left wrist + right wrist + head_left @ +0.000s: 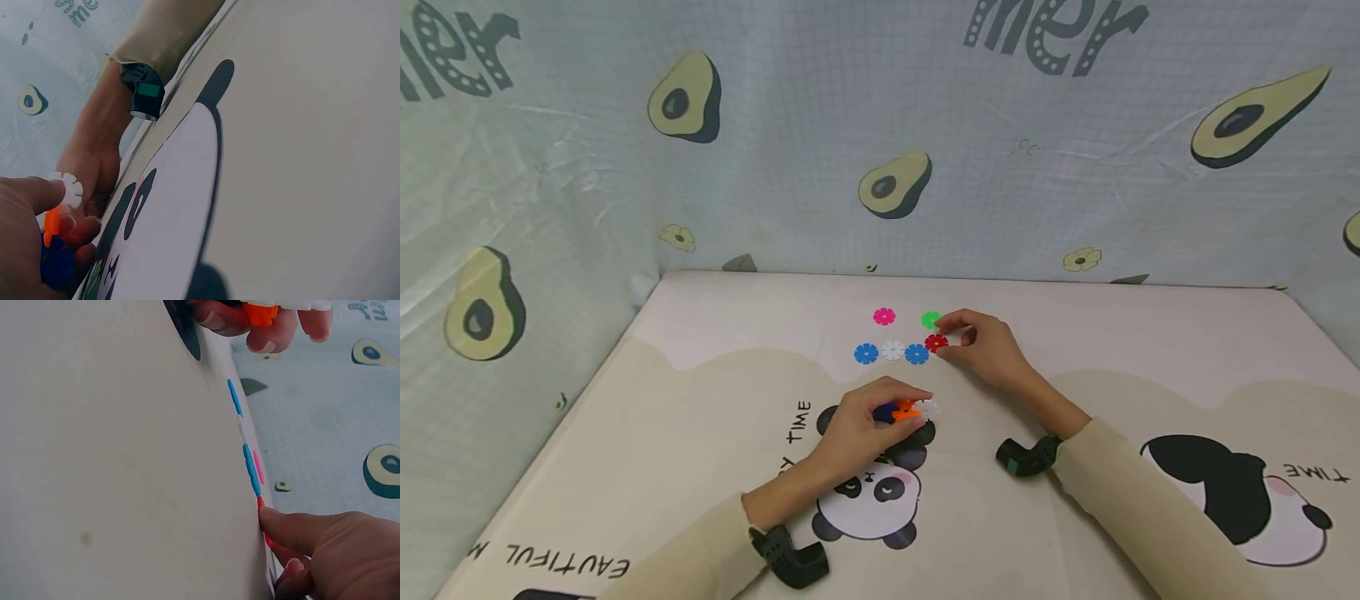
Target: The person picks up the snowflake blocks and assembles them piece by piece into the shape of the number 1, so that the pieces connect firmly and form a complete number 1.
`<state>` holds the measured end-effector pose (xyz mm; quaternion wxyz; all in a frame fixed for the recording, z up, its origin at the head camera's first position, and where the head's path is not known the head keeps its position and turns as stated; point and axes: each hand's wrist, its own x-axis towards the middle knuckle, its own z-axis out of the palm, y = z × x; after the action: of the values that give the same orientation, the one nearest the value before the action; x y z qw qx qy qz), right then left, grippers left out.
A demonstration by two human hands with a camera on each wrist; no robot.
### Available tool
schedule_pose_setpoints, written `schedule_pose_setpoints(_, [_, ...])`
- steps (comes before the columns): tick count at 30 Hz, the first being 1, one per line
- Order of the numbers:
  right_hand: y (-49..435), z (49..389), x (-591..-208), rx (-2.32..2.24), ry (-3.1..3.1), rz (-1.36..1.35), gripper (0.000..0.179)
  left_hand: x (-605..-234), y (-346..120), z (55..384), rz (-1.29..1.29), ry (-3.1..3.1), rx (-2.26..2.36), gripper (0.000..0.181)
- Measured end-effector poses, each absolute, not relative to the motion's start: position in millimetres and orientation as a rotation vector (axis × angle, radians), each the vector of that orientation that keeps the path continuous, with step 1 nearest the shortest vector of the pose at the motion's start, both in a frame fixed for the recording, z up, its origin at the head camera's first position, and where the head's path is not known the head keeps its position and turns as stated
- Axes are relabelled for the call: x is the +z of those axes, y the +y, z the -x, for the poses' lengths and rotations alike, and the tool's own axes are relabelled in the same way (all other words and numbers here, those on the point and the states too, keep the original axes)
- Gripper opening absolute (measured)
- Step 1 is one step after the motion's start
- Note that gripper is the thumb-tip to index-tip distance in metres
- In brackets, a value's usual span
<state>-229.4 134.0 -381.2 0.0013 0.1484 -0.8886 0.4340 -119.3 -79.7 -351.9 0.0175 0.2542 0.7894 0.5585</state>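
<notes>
My left hand (861,425) grips a joined cluster of notched plastic discs above the printed panda. A dark blue disc (57,262), an orange disc (906,409) and a white disc (73,190) make up this cluster. Farther off, my right hand (988,346) reaches over the table with thumb and forefinger spread. Its thumb touches a red notched disc (936,343) lying flat, while the forefinger covers part of a green disc (930,320). In the right wrist view, the thumb (294,526) rests at the red disc (260,504); the other fingers are partly hidden.
Left of the red disc lie a blue disc (917,354), a white disc (892,350) and another blue disc (866,354) in a row. A pink disc (884,317) lies behind them. The panda-printed table cover (700,433) ends at an avocado-patterned curtain (805,108).
</notes>
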Motion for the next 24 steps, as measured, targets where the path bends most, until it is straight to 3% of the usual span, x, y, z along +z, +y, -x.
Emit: schedule_pose_setpoints(24, [129.9,228.8,-375.4,1.199,-2.897,-0.467,0.030,-353.8,-80.4,120.7,-0.845,2.445,1.760,0.028])
